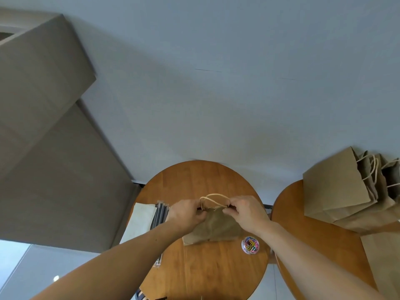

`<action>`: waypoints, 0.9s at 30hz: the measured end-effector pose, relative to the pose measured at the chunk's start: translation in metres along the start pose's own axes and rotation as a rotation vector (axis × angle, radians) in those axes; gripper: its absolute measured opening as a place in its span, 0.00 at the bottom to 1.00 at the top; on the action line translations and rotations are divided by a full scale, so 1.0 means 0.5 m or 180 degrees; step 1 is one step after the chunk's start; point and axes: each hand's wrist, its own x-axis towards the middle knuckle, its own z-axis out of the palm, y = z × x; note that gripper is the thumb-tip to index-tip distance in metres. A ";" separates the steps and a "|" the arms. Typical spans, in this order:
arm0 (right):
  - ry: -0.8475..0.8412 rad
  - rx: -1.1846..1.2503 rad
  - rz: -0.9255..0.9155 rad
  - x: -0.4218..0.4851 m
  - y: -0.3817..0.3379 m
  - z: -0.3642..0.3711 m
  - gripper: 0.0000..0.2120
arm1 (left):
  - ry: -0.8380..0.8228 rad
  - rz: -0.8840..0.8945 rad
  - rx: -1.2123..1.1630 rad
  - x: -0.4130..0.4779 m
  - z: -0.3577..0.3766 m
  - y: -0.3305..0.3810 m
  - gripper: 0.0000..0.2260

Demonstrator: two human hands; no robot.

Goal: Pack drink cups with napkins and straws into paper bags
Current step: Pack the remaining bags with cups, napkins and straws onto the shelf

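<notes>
Round wooden worktop carries a brown paper bag at its middle; the left hand and right hand each pinch its top edge beside the twine handles. Near its right corner sits a tub of coloured paper clips.

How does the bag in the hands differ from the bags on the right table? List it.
The held bag is one, on the middle table; the stacked bags are several, overlapping on the right table. The left hand and right hand pinch the held bag's top; no hand touches the stacked bags. The held bag looks creased; the stacked bags smoother. All are brown paper with cord handles.
</notes>
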 end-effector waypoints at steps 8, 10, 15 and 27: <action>0.0054 0.0642 0.0468 -0.012 0.036 -0.002 0.13 | -0.0042 0.0106 -0.0049 0.019 0.002 -0.013 0.11; 0.0551 0.0961 0.0836 -0.026 0.060 -0.005 0.16 | -0.0059 0.0085 -0.0088 0.023 -0.003 -0.021 0.10; 0.0613 0.0559 0.1811 -0.090 0.161 0.057 0.10 | -0.0073 0.0101 -0.0145 0.034 0.000 -0.034 0.11; -0.1058 -0.0430 0.2186 -0.119 0.225 0.259 0.10 | -0.0066 0.0052 -0.0468 0.049 0.024 -0.028 0.08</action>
